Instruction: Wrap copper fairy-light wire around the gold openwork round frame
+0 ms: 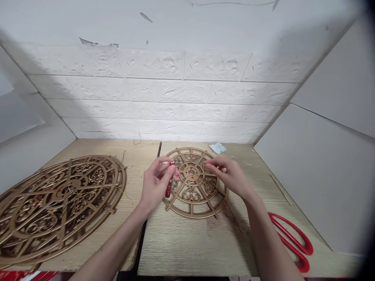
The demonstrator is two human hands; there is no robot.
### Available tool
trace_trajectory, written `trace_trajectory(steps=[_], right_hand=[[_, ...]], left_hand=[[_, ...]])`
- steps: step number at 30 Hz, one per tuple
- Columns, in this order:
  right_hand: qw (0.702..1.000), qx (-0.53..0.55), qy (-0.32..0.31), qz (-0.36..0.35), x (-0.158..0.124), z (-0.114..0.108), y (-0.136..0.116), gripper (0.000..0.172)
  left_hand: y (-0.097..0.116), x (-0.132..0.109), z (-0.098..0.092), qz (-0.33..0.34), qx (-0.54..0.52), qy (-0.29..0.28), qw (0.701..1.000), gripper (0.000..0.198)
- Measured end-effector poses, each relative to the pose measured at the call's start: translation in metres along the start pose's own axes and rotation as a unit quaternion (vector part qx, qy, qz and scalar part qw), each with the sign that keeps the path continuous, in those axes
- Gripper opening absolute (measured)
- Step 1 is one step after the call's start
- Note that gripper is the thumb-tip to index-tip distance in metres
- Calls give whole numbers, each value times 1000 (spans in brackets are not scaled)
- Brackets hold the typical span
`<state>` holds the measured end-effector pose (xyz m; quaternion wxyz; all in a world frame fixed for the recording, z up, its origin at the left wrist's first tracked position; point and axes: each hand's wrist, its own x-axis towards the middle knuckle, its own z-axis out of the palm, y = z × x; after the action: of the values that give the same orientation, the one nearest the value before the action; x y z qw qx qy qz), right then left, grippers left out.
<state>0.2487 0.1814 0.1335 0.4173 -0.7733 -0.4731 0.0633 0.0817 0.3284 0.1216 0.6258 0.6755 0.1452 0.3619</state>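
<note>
My left hand (158, 179) is closed over the left side of a round gold openwork clock frame (191, 207). Its fingers hold a slim red cylinder; the shiny lower part (168, 189) shows beneath the hand, and a bit of red shows at the thumb tip. The middle of it is hidden, so its exact kind is unclear. Above the frame's right side, my right hand (230, 173) is pinched with thumb and forefinger together. Whatever lies between those fingertips is too small to make out. Thin wires (225, 195) run from the frame's hub toward the lower right.
Several similar gold frames (114, 210) lie stacked on the left table. Red-handled scissors (293, 234) rest at the right, below a thin wooden strip (281, 189). A small pale packet (217, 148) sits at the back. White panels and a brick-patterned wall (183, 89) enclose the tables.
</note>
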Motion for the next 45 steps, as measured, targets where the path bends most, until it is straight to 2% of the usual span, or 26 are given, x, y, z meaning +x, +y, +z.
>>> trace_trajectory(steps=[2, 4, 8, 10, 17, 22, 26, 30, 34, 36, 40, 45], right_hand=[[998, -21, -61, 23, -1, -2, 5, 33], [994, -27, -98, 35, -1, 1, 7, 30], [997, -17, -61, 36, 1, 16, 10, 20], [998, 7, -50, 38, 2, 23, 10, 19], [986, 123, -94, 65, -1, 34, 11, 19], [963, 220, -139, 76, -3, 40, 4, 20], [947, 279, -156, 39, -5, 45, -9, 21], [957, 244, -158, -12, -6, 53, -16, 20], [966, 228, -109, -48, -5, 59, -14, 19], [963, 254, -84, -25, -4, 60, -13, 20], [932, 349, -88, 48, -3, 61, -13, 24], [918, 378, -103, 59, -3, 60, -14, 20]], left_hand=[[0, 1, 0, -20, -20, 20, 999, 25], [-1, 2, 0, -38, -44, 49, 997, 29], [-6, 6, -3, -67, -84, 127, 986, 30], [-7, 9, -5, -86, -111, 143, 980, 30], [-10, 13, -8, -131, -215, 188, 949, 35], [-16, 16, -12, -154, -265, 207, 929, 35], [-17, 15, -11, -170, -276, 230, 918, 30], [-18, 11, -5, -171, -259, 221, 925, 30], [-21, 10, -1, -174, -248, 210, 930, 32], [-22, 10, -1, -175, -247, 216, 928, 31], [-23, 11, -1, -181, -248, 230, 923, 29], [-25, 11, -2, -187, -254, 237, 919, 26]])
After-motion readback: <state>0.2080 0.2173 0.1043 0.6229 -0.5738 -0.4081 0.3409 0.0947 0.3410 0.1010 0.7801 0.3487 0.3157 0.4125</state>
